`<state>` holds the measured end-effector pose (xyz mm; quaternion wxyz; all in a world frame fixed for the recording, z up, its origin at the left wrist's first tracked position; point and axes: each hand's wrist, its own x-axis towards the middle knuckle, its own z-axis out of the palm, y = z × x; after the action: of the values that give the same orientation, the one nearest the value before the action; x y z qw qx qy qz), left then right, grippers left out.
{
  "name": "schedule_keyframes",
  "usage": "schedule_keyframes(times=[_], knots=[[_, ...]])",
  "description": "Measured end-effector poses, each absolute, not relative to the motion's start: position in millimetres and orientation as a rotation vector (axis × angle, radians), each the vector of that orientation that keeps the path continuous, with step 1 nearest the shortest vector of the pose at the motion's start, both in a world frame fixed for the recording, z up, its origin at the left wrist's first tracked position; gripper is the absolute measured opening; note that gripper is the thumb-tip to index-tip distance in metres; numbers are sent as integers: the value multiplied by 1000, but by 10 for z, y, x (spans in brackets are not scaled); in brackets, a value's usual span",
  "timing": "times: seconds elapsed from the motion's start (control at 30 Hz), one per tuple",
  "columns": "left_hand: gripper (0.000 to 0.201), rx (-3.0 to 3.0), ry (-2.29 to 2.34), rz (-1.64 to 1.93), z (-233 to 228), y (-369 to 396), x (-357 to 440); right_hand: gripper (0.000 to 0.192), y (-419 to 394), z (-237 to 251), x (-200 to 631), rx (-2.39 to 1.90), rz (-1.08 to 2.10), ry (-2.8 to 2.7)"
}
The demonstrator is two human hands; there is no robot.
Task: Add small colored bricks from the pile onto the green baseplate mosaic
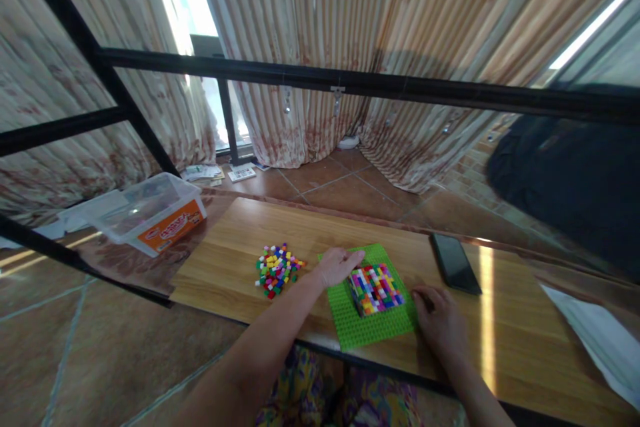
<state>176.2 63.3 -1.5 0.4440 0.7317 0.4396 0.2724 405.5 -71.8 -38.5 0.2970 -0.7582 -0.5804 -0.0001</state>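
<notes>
A green studded baseplate (pixel 353 320) lies on the wooden board (pixel 230 260) in front of me. On it stands a low block of many small coloured bricks (pixel 376 289). My left hand (pixel 339 265) rests flat on the plate's far left corner, fingers pointing right, touching the block's edge. My right hand (pixel 440 319) lies on the board at the plate's right edge, fingers curled down. Left of the plate is a loose pile of small coloured bricks (pixel 277 269). I see nothing held in either hand.
A black phone (pixel 455 262) lies flat to the right of the plate. A clear plastic box (pixel 150 212) with an orange label sits at the left. White paper (pixel 597 340) lies far right. Black frame bars (pixel 350 83) cross overhead.
</notes>
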Motion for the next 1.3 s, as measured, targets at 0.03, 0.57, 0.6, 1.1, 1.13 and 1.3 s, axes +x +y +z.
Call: schedule_keyframes(times=[0.03,0.57,0.6,1.1,1.13,1.3], knots=[[51,1832,1075,660,-6,697,1793,28,-718,-380,4036,-2002,19,-1594],[24,2403,1346,602,227,560,554,30,-634,-417,3477,-2072,-114,-1576],[22,2452,1347,568,221,525,562,30,-627,-409,3458,-2073,-118,-1563],[17,2434,1387,671,312,317,743,29,-649,-325,3274,-2119,-90,-1462],[18,2378,1356,704,340,265,783,29,-648,-323,3275,-2116,-86,-1463],[22,2242,1217,781,380,52,1022,31,-653,-318,3280,-2112,-70,-1466]])
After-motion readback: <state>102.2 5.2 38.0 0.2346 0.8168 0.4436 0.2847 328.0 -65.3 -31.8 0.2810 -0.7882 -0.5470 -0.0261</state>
